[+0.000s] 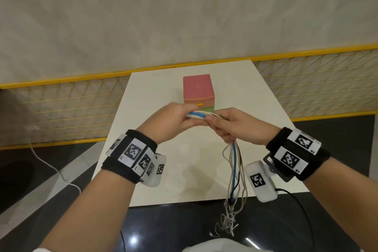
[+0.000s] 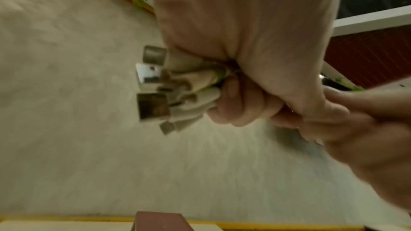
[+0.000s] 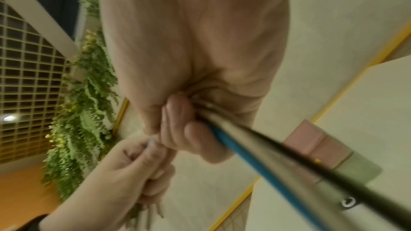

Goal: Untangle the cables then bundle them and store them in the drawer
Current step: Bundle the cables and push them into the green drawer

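Gripping the cables (image 1: pixel 196 115) with left hand (image 1: pixel 169 121) fisted near the plugs, right hand (image 1: pixel 235 127) pinching the strands, just near of the drawer box (image 1: pixel 198 90). Probably risking re-tangling with those loose ends dangling past the table (image 1: pixel 184 170) edge, or slipping out mid-bundling.

The cables (image 1: pixel 235 161) are mostly white, with one blue and one black among them. Their plugs (image 2: pixel 153 106) have silver metal ends. The drawer box (image 1: pixel 198 90) is pink on the top, has a small yellow handle (image 1: pixel 199 104), and its lower part is light green. The table (image 1: pixel 163 80) is white. The wristbands (image 1: pixel 131 155) are black and carry white tags with black square patterns. The fence (image 1: pixel 61 100) has a yellow frame and a thin yellow grid. The floor (image 1: pixel 173 227) is glossy black.
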`<state>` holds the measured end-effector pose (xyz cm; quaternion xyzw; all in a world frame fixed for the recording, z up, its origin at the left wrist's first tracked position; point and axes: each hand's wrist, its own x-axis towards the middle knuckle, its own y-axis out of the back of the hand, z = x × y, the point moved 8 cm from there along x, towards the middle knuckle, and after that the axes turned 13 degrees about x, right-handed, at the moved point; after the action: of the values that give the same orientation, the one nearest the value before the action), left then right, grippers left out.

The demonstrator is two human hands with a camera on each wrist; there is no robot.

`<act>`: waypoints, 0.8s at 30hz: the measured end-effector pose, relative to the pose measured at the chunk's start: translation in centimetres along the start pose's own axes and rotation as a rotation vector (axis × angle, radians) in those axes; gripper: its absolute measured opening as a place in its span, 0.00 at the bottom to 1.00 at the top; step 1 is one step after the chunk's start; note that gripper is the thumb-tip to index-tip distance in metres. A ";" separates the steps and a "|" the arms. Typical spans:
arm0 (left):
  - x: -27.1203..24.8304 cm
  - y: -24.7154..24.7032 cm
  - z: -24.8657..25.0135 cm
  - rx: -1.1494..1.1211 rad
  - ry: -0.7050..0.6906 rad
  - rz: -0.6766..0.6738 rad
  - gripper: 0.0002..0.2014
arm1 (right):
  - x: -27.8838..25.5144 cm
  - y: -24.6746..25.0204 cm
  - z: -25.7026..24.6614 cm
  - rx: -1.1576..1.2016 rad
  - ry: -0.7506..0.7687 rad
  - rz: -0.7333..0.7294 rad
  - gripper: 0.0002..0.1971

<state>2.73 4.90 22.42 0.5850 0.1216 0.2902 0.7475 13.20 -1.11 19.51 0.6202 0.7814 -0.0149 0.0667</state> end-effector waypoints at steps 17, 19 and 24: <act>1.4 -1.3 1.1 -0.928 0.444 0.372 0.12 | 1.8 -0.5 0.5 -0.061 0.150 0.191 0.20; 1.4 -1.1 0.5 -0.840 0.453 0.427 0.18 | 2.0 -0.7 0.4 -0.089 0.164 0.183 0.20; 1.1 0.6 -1.4 -0.667 0.547 0.583 0.22 | 2.3 -1.2 0.0 0.043 0.178 0.028 0.15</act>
<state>2.74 6.75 22.78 0.2272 0.0454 0.6516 0.7223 11.50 0.79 19.18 0.6314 0.7749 0.0247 -0.0162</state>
